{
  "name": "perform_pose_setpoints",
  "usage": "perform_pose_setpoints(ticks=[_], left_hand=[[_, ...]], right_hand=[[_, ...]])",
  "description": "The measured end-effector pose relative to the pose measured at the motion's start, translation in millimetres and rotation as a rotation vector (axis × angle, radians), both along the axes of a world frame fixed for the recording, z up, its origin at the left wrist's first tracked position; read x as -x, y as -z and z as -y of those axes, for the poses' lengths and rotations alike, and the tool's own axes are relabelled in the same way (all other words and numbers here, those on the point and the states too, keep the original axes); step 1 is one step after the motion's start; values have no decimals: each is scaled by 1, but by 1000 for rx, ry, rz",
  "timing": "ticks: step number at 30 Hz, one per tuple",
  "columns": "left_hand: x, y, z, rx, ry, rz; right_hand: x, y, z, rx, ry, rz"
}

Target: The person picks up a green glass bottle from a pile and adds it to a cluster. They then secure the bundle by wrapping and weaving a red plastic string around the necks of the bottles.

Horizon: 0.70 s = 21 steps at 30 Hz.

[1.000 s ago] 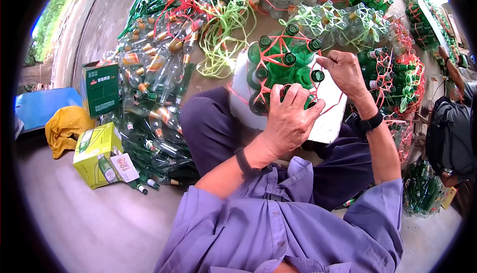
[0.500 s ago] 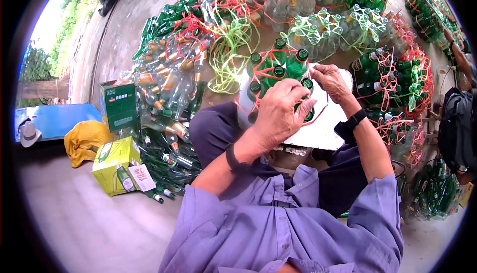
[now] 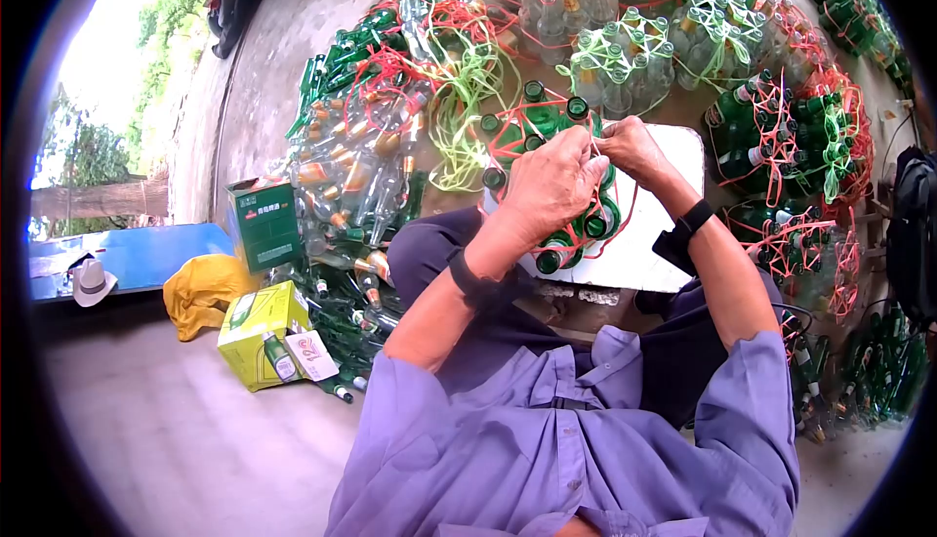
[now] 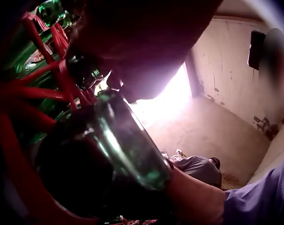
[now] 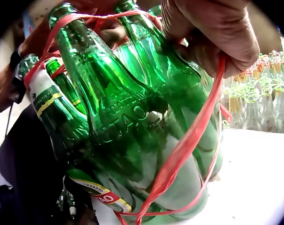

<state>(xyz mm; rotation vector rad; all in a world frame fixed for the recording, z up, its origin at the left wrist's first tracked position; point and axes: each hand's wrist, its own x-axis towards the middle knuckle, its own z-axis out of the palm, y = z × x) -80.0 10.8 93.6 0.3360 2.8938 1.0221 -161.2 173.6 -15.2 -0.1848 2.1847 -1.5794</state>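
Note:
In the head view a bundle of green bottles (image 3: 539, 119) laced with red strap stands on a white board (image 3: 667, 171) before the lap. My left hand (image 3: 549, 190) is over the bottle necks, fingers curled in at the strap and hiding some of the tops. Beside it, my right hand (image 3: 639, 154) almost meets its fingertips. The right wrist view shows my right hand (image 5: 217, 35) pinching the red strap (image 5: 181, 150), which runs down along the bottles (image 5: 118, 108). A green bottle top (image 4: 132, 145) fills much of the dark left wrist view.
Loose clear bottles (image 3: 342, 171) and a tangle of green strap (image 3: 464, 127) lie left of the board. Strapped bundles (image 3: 625, 63) stand behind and to the right. A yellow-green box (image 3: 256, 342), a dark green carton (image 3: 265, 225) and a yellow cloth (image 3: 203, 293) are at left.
My right hand has come in close to my left, which now lies farther over the bundle. More bottle tops show below my left hand, and the head view has shifted.

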Motion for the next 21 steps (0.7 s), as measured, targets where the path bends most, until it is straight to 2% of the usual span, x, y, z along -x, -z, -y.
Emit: perform_pose_setpoints(ticks=[1, 3, 5, 7, 10, 13, 15, 21], left_hand=[[0, -1, -1, 5, 3, 1], [-1, -3, -2, 198, 62, -125], [-3, -12, -3, 263, 71, -120], [-4, -15, -2, 326, 80, -116], [-5, -17, 3, 288, 61, -175], [-8, -25, 11, 238, 49, -109], [-10, -28, 18, 94, 15, -60], [-16, -22, 27, 70, -113, -108]], right_hand=[[0, -2, -1, -37, 8, -10], [-3, -10, -2, -13, 11, 10], [-7, -24, -5, 11, 12, 26], [-11, -47, -7, 7, 11, 217], [-14, -46, -11, 53, -18, 206], [-16, -42, -18, 93, -32, 196], [-12, -30, -23, 216, -95, 250], [-14, -59, -29, 135, -73, 305]])
